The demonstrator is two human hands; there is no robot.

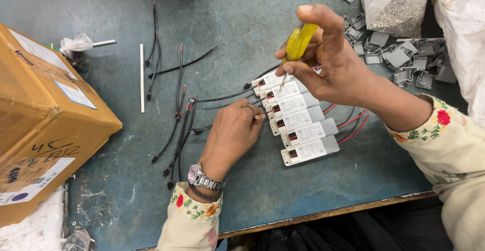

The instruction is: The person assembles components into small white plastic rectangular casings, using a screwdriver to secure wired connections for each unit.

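White driver modules (302,124), six slim plastic boxes with labels on top, are lying side by side in a slanted row near the middle of the blue-green surface (323,185), red leads trailing from their right ends and black leads from their left. The right hand (331,59) is hovering over the upper end of the row, its grip clenched around a yellow-handled screwdriver (298,44), thumb and fingers pinching the handle while the thin metal tip is pointing down at the terminal end of the top modules. The left hand (230,135), wearing a ring and a metal wristwatch, is resting on the surface with its fingers curled, fingertips touching the left ends of the modules where the black wires (177,114) are entering; whether it is pinching a wire cannot be told. More loose black wires are lying spread to the left. A clear plastic bag (394,3) at the top right is holding what look like small metal screws, and a heap of grey plastic clips (399,56) is lying just beside it. A closed brown cardboard box (45,124) is standing at the left edge, its contents hidden.
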